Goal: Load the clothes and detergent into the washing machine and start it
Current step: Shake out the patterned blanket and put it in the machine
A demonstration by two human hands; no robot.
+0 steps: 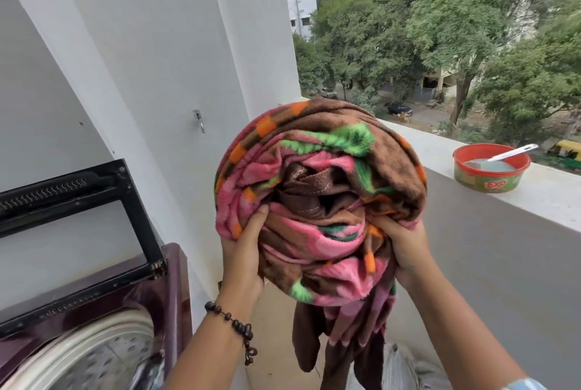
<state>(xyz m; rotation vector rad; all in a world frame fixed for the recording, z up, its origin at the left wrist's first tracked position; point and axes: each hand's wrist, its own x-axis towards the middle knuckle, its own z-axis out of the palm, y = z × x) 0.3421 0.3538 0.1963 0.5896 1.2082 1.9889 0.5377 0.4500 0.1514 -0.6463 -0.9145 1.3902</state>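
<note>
Both my left hand [243, 259] and right hand [405, 248] gripped the bundled blanket [320, 201], fingers curled in; loading step, I judged, with the open drum [103, 355] at lower left next.

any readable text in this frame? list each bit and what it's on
"EXO" on the side label of the red tub on the ledge.
Small print beside it on the same label: too small to read.
Raised marking on the washing machine top panel: blurred, unreadable.
No text on the blanket, the left hand or the right hand gripping it.
</note>
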